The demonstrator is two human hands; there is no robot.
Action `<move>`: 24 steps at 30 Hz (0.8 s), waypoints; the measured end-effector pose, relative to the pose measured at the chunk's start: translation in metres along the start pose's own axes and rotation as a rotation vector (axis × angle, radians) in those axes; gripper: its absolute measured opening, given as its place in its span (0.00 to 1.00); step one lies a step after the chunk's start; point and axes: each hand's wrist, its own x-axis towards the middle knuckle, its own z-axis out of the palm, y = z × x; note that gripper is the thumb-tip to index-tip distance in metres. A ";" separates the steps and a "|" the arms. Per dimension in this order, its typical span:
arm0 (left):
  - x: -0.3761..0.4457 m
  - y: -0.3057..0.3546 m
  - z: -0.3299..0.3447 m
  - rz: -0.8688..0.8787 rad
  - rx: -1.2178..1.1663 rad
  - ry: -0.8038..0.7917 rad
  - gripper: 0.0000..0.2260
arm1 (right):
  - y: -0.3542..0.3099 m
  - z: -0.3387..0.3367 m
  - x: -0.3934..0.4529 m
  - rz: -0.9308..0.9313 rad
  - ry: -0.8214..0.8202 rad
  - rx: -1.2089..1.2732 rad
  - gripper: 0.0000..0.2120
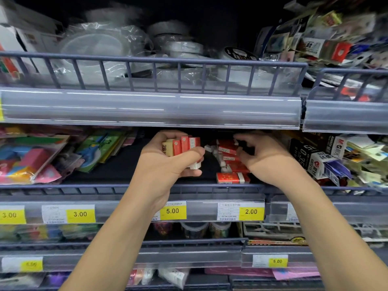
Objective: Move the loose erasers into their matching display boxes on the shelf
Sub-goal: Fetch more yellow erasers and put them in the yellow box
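My left hand grips a stack of several erasers, most in red sleeves and one in a tan sleeve, just above the middle shelf. To its right lies a loose heap of red-and-white erasers on the dark shelf floor, with one eraser flat at the front rail. My right hand reaches into that heap with curled fingers; what its fingertips touch is hidden in shadow. No display box shows plainly.
A grey wire rail fronts the shelf, with price tags below it. Colourful packets lie to the left, black-and-white refill boxes to the right. The upper shelf edge hangs low over both hands.
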 end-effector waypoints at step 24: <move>-0.001 0.005 0.001 -0.123 -0.116 -0.069 0.19 | -0.047 0.035 -0.030 -0.381 0.163 0.917 0.17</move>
